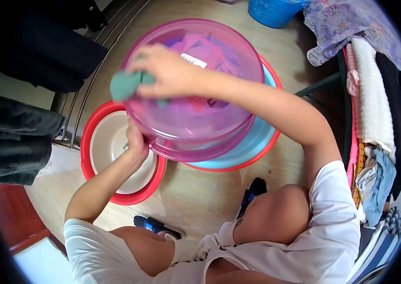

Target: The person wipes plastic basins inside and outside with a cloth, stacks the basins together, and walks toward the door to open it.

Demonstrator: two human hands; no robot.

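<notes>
A translucent purple-pink plastic basin (196, 130) is held above a larger light-blue basin with a red rim (252, 146). My left hand (136, 142) is closed on the purple basin's edge at its lower left. In my right hand (167, 71) is a green cloth (124, 86), pressed at the basin's upper left side; the hand is slightly blurred. A white label (194, 60) shows on the purple basin. Pink and purple shapes appear on or through its surface; I cannot tell which.
A white basin with a red rim (87, 151) sits on the floor at left. Dark clothes (13, 137) hang by a metal rack at left. A blue basket (271, 12) stands at the back. Towels and clothes (373, 94) hang on the right. My slippered feet (158, 227) are below.
</notes>
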